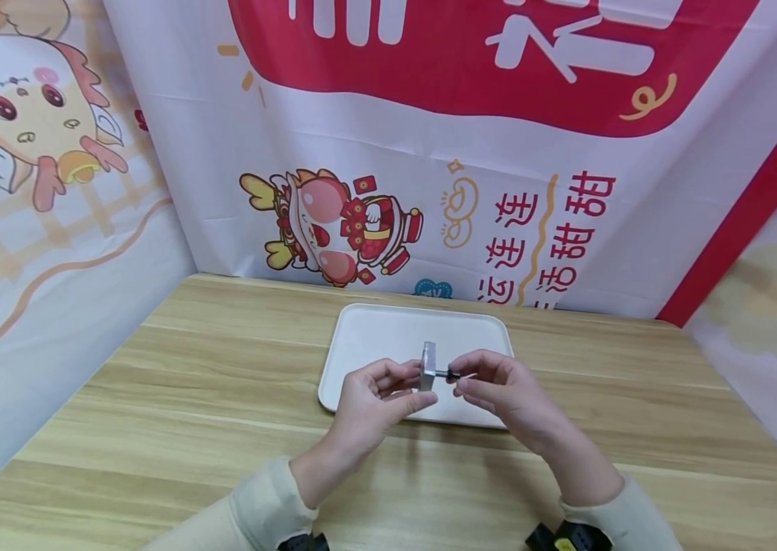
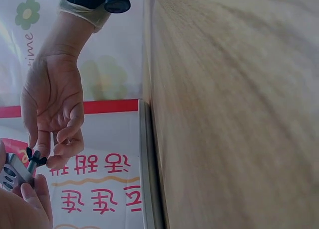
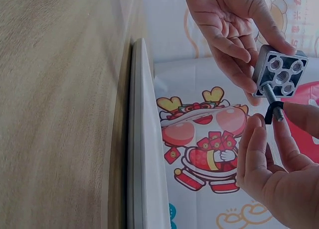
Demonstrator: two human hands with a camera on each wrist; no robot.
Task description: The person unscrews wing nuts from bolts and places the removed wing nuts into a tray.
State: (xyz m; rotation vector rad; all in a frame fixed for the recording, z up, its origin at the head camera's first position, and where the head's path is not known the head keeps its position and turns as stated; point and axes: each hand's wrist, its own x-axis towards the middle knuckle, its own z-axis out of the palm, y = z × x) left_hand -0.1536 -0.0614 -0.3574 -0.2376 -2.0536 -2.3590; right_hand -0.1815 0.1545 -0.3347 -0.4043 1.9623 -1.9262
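Head view: grips square metal block (image 1: 428,360) over white tray (image 1: 377,327) between thumb and fingers of left hand (image 1: 370,402), presumably for steadiness, and pinches black wing nut (image 3: 271,112) on protruding threaded bolt (image 3: 269,93) with right hand (image 1: 512,394), likely for turning control.

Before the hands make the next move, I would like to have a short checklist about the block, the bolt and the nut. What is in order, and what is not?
1. Block held: ok, the left hand pinches it.
2. Bolt in place: ok, it stands out from one corner of the block.
3. Nut on the bolt: ok, near its free end.
4. Right hand at the nut: ok, its fingertips are there.
5. Nut against the block: not ok, bare thread shows between them.
6. Bolt's seating on the block's far side: cannot tell, hidden.
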